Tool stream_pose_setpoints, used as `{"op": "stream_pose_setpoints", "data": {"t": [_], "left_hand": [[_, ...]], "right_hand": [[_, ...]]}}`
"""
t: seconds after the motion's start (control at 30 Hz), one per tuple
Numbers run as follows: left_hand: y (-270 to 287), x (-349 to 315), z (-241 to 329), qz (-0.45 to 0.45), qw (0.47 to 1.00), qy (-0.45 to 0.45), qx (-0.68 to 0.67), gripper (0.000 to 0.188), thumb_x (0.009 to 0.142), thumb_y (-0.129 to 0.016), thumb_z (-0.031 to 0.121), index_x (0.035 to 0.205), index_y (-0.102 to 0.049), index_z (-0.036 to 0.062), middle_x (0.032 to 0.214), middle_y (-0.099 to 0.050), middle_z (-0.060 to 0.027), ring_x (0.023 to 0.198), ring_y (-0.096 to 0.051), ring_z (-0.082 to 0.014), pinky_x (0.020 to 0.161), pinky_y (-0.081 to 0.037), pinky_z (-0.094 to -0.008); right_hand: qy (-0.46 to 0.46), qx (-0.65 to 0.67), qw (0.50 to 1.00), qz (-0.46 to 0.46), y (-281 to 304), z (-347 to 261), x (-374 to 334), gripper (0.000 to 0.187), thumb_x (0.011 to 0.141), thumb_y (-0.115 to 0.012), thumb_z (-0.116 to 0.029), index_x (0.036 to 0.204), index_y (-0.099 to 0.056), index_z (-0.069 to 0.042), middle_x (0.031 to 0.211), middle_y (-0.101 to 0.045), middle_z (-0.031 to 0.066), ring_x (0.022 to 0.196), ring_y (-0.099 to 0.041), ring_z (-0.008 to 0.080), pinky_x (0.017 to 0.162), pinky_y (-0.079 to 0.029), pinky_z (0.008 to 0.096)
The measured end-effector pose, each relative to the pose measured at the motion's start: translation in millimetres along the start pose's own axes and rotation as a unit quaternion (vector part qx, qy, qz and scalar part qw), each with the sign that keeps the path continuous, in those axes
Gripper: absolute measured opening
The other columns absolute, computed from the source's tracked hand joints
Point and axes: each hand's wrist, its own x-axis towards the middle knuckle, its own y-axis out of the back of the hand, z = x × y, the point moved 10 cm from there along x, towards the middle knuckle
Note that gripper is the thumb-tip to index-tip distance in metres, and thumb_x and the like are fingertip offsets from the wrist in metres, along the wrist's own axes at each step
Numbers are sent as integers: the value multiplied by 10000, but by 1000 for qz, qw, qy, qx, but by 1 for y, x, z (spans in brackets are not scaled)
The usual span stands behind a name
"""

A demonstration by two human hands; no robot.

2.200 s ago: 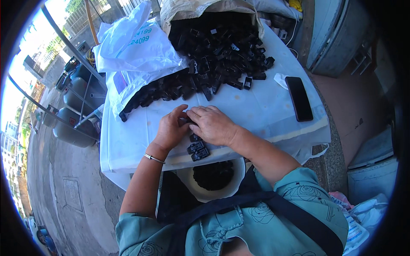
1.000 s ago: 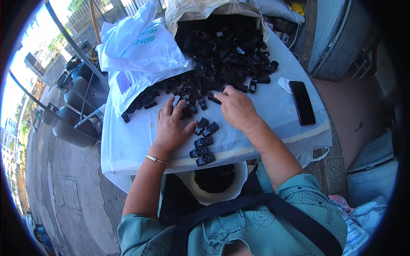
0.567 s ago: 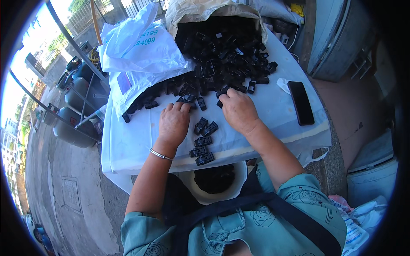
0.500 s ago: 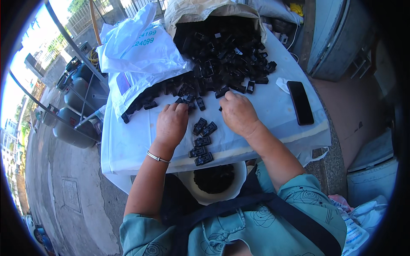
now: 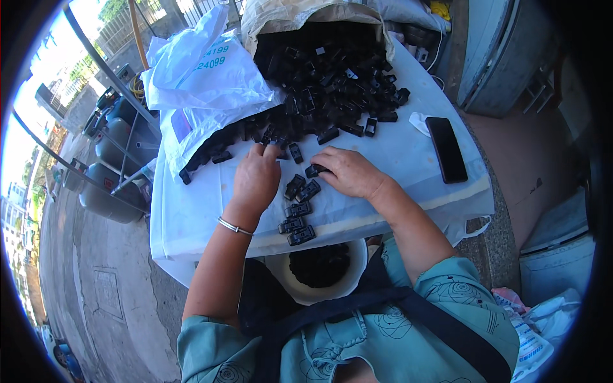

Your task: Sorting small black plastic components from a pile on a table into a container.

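- Right hand [image 5: 350, 173]: fingers curl around one small black plastic clip [image 5: 314, 170], gripping it at the fingertips.
- Left hand [image 5: 257, 179]: fingers lie flat and spread, tips touching the near edge of the large heap of black clips [image 5: 325, 76]; nothing is gripped.
- Between and just below the fingers: a short row of sorted clips [image 5: 297, 214] lies on the table.
- Progress, as judged: only a few pieces are set out and a white bucket [image 5: 319, 265] below the table edge is partly filled; most of the heap remains.
- Table [image 5: 408, 150]: covered in white sheet; a dark phone [image 5: 446, 149] lies right of the fingers, white plastic bags [image 5: 204, 76] to the left.
- Setting: outdoors, sunlit pavement.
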Motion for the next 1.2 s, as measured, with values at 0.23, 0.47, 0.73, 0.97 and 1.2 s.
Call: {"op": "stream_pose_setpoints", "data": {"t": [0.23,0.47,0.73,0.97,1.2], "left_hand": [[2,-31,-13,77,942,32,-325,198,846,-668,55,1043,-665,39,971,-626,-113,778,-641,-230,705,-517,-302],[-18,-34,-12,-37,900,110,-419,426,787,-720,34,1192,-591,51,948,-683,-71,710,-606,-139,683,-513,-270],[-19,-21,-11,-115,930,97,-336,599,744,-710,-27,1306,-510,34,980,-708,-96,677,-574,-85,640,-511,-267],[-15,-30,-5,-78,929,89,-352,546,751,-693,-1,1271,-531,25,1019,-681,-133,697,-642,-162,667,-536,-288],[0,-24,-10,1,943,78,-323,347,797,-661,35,1141,-628,59,1046,-639,-149,781,-667,-247,688,-544,-343]], "right_hand": [[55,38,991,-116,-16,-31,-6,334,805,-669,-105,1132,-622,-60,1037,-611,132,927,-621,303,806,-515,378],[47,94,985,137,15,-24,3,323,807,-650,-16,1126,-640,-63,1048,-640,133,918,-641,309,807,-527,377],[60,97,989,90,-2,-35,4,271,810,-647,-16,1075,-674,-68,1012,-643,117,897,-637,312,780,-536,374],[96,-39,990,90,-16,-42,0,226,830,-648,-87,1050,-697,-106,1032,-653,87,951,-625,275,823,-488,381],[9,45,999,28,-8,-15,-2,233,842,-647,-153,1066,-680,-100,1053,-646,100,951,-618,290,798,-484,399]]}}
